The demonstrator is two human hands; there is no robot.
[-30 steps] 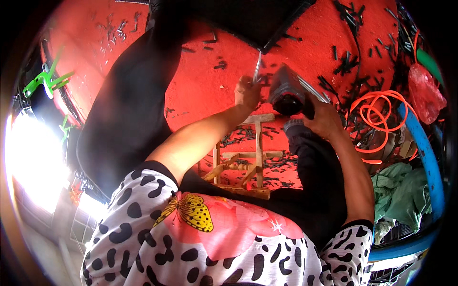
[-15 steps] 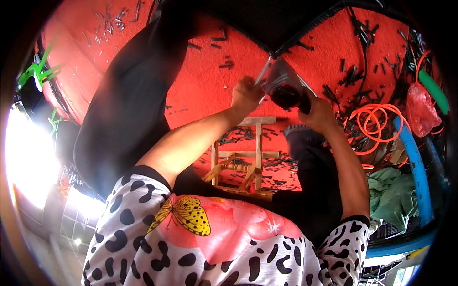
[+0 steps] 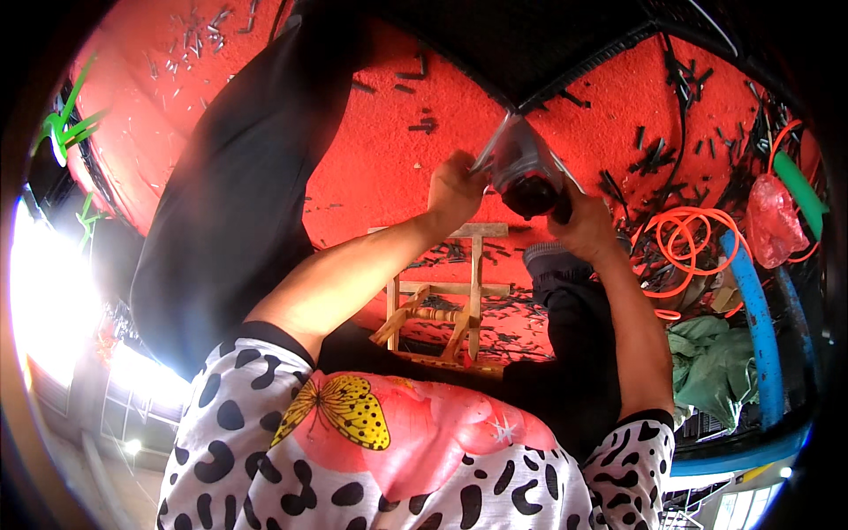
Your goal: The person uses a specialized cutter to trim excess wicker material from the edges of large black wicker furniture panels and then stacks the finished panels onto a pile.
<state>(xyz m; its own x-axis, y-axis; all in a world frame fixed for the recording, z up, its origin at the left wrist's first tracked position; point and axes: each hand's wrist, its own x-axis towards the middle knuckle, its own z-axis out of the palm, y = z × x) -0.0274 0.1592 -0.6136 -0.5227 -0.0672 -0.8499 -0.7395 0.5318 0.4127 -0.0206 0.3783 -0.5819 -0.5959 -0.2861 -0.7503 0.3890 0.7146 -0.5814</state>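
Near the lower corner of a large black panel (image 3: pixel 517 75) with a ridged edge, both my hands are raised in front of me. My left hand (image 3: pixel 455 190) is closed at a thin pale strip (image 3: pixel 491 146) slanting up to that corner. Fingers of my right hand (image 3: pixel 585 223) wrap the side of a dark object (image 3: pixel 530 193), rounded and black at its near end and smoky grey, partly see-through, toward the corner. Its exact kind I cannot make out. A second pale strip (image 3: pixel 565 170) runs along its right side to my right hand. Some fingertips are hidden.
Black cut pieces (image 3: pixel 654 157) lie scattered over the red carpet (image 3: pixel 380 168). A wooden stool frame (image 3: pixel 475 287) stands below my hands. At right are a coiled orange hose (image 3: pixel 689 238), a blue tube (image 3: pixel 755 327) and a green sack (image 3: pixel 715 362). My dark-trousered leg (image 3: pixel 238 177) extends at left.
Both hands and the dark object have shifted slightly down in the picture, with the panel corner a little lower and further right. The grip of both hands looks the same.
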